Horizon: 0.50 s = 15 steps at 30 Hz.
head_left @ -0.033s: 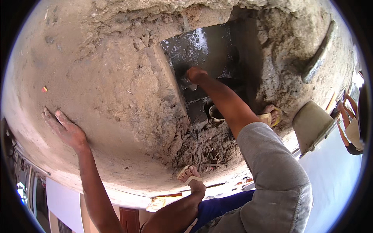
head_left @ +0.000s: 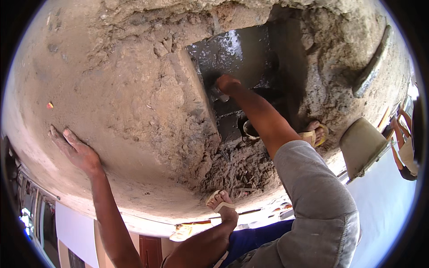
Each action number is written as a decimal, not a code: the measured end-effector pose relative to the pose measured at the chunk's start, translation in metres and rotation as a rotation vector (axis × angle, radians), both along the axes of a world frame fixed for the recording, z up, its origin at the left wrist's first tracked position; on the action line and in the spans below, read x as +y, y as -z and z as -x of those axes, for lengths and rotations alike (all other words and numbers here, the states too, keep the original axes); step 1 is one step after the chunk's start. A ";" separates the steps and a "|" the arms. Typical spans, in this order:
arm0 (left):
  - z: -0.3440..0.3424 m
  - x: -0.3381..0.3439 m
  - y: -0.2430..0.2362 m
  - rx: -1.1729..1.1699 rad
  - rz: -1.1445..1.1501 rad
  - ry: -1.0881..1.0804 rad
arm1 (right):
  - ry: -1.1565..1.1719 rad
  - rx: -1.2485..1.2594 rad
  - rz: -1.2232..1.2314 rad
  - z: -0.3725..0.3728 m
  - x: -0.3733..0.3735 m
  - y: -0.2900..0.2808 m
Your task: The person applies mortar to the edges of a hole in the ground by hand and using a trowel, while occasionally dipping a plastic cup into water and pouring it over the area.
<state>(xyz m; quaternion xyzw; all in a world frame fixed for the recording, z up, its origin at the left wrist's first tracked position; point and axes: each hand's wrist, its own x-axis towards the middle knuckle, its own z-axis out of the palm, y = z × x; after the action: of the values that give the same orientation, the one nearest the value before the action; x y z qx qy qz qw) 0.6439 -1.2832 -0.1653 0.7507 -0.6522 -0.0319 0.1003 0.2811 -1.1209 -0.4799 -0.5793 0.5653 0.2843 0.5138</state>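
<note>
My right hand (head_left: 228, 84) reaches down into a square pit (head_left: 201, 85) with wet, dark grey walls. It is closed round what looks like a small trowel (head_left: 222, 96); only a bit of its greyish blade shows below the fist, and the handle is hidden. Wet mortar (head_left: 232, 49) shines on the pit's far wall. A round container (head_left: 250, 130) stands in the pit's near part, partly behind my right forearm. On the left, my left hand (head_left: 78, 151) rests flat on the sandy ground with its fingers apart, holding nothing.
Rough broken concrete (head_left: 326, 76) rims the pit. Loose rubble (head_left: 241, 172) lies at its near edge, between my sandalled feet. A curved bar-like piece (head_left: 373, 62) lies at the far right, a grey tub (head_left: 363, 145) nearer. Another person (head_left: 404, 138) is at the right edge.
The view has shifted slightly to the left, so the scene sits a little further right. Both hands keep nearly the same places.
</note>
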 end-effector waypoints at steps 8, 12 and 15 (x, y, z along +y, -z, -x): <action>0.005 -0.002 0.001 0.056 -0.056 -0.044 | 0.218 -0.113 0.537 -0.002 -0.025 0.070; 0.003 -0.003 0.000 0.036 -0.022 0.009 | 0.358 0.008 0.297 -0.001 -0.094 0.035; 0.005 -0.004 0.000 -0.004 -0.047 -0.009 | 0.332 0.047 0.369 0.000 -0.114 0.023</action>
<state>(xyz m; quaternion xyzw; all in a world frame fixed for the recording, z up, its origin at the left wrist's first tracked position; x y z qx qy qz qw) 0.6387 -1.2869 -0.1650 0.7558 -0.6481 -0.0453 0.0815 0.2815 -1.2347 -0.5025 -0.5557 0.7068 0.1011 0.4258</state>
